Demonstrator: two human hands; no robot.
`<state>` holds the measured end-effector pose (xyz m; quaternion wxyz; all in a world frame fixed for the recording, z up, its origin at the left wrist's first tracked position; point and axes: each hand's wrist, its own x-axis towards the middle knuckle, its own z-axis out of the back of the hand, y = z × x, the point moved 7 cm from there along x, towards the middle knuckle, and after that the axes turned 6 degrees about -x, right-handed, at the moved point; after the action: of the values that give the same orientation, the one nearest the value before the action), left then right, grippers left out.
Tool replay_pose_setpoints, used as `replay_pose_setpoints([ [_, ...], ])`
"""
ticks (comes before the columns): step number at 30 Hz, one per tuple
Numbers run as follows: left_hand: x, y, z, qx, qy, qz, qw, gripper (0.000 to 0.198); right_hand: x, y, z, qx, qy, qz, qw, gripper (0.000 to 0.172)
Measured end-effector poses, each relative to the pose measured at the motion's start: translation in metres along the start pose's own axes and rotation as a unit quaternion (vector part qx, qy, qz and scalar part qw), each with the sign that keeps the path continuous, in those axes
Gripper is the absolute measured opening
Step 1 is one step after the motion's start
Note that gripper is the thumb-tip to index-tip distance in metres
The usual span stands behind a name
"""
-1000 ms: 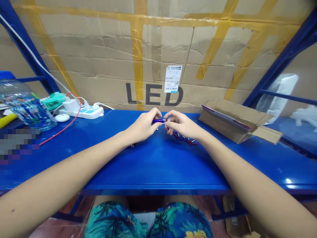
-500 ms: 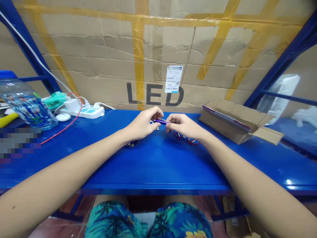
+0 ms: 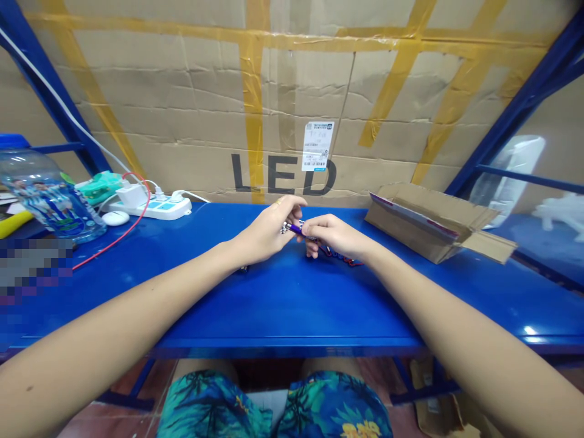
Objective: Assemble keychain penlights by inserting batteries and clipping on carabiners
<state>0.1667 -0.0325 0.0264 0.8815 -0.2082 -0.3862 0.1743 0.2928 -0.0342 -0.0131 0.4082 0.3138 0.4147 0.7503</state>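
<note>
A small purple metal tube (image 3: 296, 229) with silver parts at its left end is held between my two hands above the blue table. My right hand (image 3: 335, 236) pinches the tube's right side between thumb and fingers. Curled around the left end is my left hand (image 3: 269, 230), where the silver pieces (image 3: 285, 228) show against the palm; its exact grip is partly hidden. Red and blue carabiners (image 3: 340, 257) lie on the table just below my right hand, partly covered by it. Dark, shiny-ended pieces (image 3: 244, 268) peek out from under my left wrist.
An open cardboard box (image 3: 410, 222) stands at the right. On the left are a white power strip (image 3: 168, 208) with plugs, a red cable (image 3: 123, 236), a white mouse-like object (image 3: 115, 218) and a large plastic bottle (image 3: 55, 194). A big carton (image 3: 201, 121) closes off the back.
The tube has tilted and its silver left end now shows in my left palm. My left hand has turned over it, and the right fingers have shifted lower around the tube.
</note>
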Motion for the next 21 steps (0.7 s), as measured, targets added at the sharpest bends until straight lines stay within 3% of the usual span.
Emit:
replay_pose_setpoints([
  [2,0.001,0.007,0.001,-0.072,-0.006,0.04,0.997,0.06,0.001,-0.002,0.003,0.012,-0.023,0.003,1.0,0.019],
  [4,0.001,0.015,0.002,-0.184,-0.026,0.094,0.978,0.062,0.002,-0.003,0.007,0.013,-0.055,0.002,0.998,0.018],
  [8,0.0,0.031,0.002,-0.431,-0.098,0.198,0.875,0.039,0.002,-0.001,0.012,-0.04,-0.098,-0.003,0.994,0.015],
  [10,-0.001,0.035,-0.002,-0.498,-0.122,0.235,0.826,0.046,0.0,0.002,0.011,-0.063,-0.104,-0.001,0.993,0.018],
  [13,-0.005,0.036,-0.009,-0.54,-0.14,0.275,0.783,0.055,-0.002,0.008,0.01,-0.081,-0.11,0.002,0.991,0.022],
  [16,-0.006,0.035,-0.012,-0.551,-0.143,0.291,0.769,0.055,-0.005,0.014,0.009,-0.102,-0.118,0.009,0.988,0.024],
  [21,-0.007,0.035,-0.01,-0.541,-0.147,0.29,0.776,0.056,-0.007,0.023,0.01,-0.149,-0.127,0.018,0.98,0.022],
])
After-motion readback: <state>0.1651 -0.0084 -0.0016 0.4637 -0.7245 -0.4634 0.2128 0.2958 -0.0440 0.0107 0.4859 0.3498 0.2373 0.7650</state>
